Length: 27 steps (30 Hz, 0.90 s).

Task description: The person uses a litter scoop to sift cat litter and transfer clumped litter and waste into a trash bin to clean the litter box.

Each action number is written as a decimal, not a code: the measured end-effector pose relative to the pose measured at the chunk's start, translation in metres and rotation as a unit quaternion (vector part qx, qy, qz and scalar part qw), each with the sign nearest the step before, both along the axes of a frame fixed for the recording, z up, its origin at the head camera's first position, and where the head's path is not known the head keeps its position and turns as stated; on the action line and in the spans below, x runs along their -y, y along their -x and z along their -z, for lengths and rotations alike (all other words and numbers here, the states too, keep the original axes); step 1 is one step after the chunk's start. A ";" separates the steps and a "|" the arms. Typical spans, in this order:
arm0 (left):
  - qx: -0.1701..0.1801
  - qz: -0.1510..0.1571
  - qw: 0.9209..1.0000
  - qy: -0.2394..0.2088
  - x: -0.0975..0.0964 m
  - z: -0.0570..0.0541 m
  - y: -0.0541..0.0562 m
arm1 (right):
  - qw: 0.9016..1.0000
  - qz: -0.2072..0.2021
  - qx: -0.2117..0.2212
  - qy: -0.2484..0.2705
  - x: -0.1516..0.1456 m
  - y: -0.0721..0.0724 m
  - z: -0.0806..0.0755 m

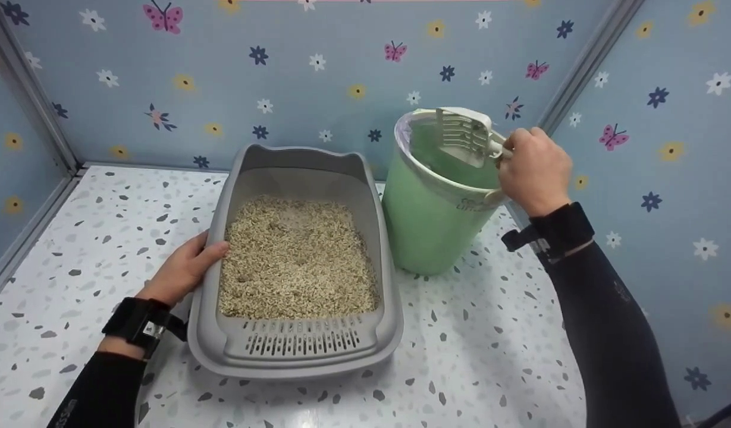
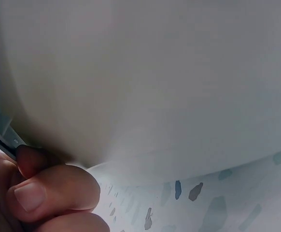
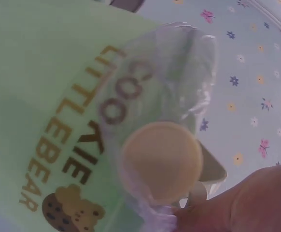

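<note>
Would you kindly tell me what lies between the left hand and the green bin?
In the head view, the grey tray, with its litter, lies between them.

blue back wall (image 1: 317,30) with flowers and butterflies beyond the right hand (image 1: 535,169), matching side wall (image 1: 686,184) to its right, speckled white surface (image 1: 115,232) below the left hand (image 1: 184,267)

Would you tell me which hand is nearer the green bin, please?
Right: the right hand is beside the green bin, holding a scoop over its opening; the left hand is farther off, gripping the left side of the gray litter box.
</note>
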State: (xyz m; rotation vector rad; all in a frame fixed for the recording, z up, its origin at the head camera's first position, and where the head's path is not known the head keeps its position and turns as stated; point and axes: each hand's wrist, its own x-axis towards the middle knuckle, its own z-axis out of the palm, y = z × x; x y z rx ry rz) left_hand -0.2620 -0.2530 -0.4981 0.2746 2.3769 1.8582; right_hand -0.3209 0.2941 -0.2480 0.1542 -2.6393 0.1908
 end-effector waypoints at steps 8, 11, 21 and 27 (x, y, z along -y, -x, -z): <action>-0.007 0.007 1.000 0.002 0.000 -0.001 0.000 | 0.994 -0.042 -0.017 0.097 0.024 -0.027 -0.010; -0.008 0.004 1.000 0.007 0.000 -0.001 0.000 | 0.991 -0.069 -0.019 0.110 0.040 -0.036 -0.009; -0.001 -0.003 1.000 0.014 0.000 -0.001 -0.001 | 0.979 -0.161 0.021 0.121 0.093 -0.046 0.019; 0.000 -0.004 1.000 0.010 0.001 0.000 -0.001 | 0.971 -0.197 0.089 0.098 0.129 -0.042 0.051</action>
